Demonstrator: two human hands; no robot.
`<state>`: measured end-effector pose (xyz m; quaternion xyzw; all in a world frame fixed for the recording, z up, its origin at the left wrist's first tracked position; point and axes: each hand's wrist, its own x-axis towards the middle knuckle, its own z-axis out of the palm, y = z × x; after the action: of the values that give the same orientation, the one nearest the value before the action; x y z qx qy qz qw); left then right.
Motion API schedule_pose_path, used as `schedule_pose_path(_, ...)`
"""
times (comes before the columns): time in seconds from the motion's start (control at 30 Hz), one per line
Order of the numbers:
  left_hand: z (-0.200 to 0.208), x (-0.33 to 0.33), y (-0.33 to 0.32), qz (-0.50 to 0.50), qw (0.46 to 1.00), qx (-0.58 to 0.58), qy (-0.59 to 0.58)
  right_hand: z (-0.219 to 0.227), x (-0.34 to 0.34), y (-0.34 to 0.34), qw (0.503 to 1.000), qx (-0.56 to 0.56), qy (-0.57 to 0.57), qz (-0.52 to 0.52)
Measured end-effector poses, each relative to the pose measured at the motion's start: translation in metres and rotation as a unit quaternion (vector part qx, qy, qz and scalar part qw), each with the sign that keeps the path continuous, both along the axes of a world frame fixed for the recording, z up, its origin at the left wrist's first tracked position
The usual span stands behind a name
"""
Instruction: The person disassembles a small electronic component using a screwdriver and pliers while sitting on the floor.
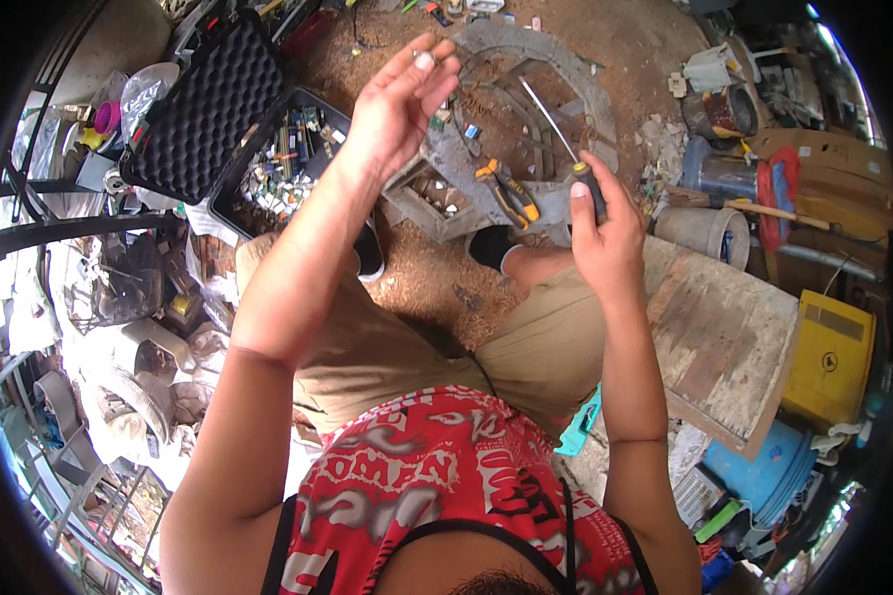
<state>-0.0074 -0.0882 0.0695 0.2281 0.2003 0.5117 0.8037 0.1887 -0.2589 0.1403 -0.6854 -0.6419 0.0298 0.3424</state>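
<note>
Dark hair point(501, 583) closest to us, and beyond-left of the pliers point(512, 194) the left hand point(394, 114) curls thumb toward fingers, contents unclear, while just right of them the right hand point(608, 228) wraps a screwdriver point(583, 174), seemingly a hand-held inspection step, the next move calling for steady aim!

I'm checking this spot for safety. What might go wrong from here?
The screwdriver in the right hand has its bare shaft out; a careless swing might jab the raised left hand.
The pliers lie on the round grey frame near the right shoe and could get knocked.
The open black case holds loose small parts; a bump might spill them.
</note>
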Motion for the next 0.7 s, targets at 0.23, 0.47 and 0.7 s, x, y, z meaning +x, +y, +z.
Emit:
schedule_pose_path(0.23,-0.007,-0.010,0.012,0.004,0.999,0.029,0.019,-0.029,0.058,-0.005,0.967,-0.208,0.004,-0.149)
schedule_pose_path(0.47,-0.009,0.006,0.013,-0.039,0.999,0.008,0.010,-0.015,0.143,-0.006,0.914,-0.345,-0.194,-0.087)
schedule_pose_path(0.7,-0.013,0.005,0.009,-0.041,0.999,0.015,0.033,-0.036,0.135,0.012,0.894,-0.358,-0.240,-0.120)
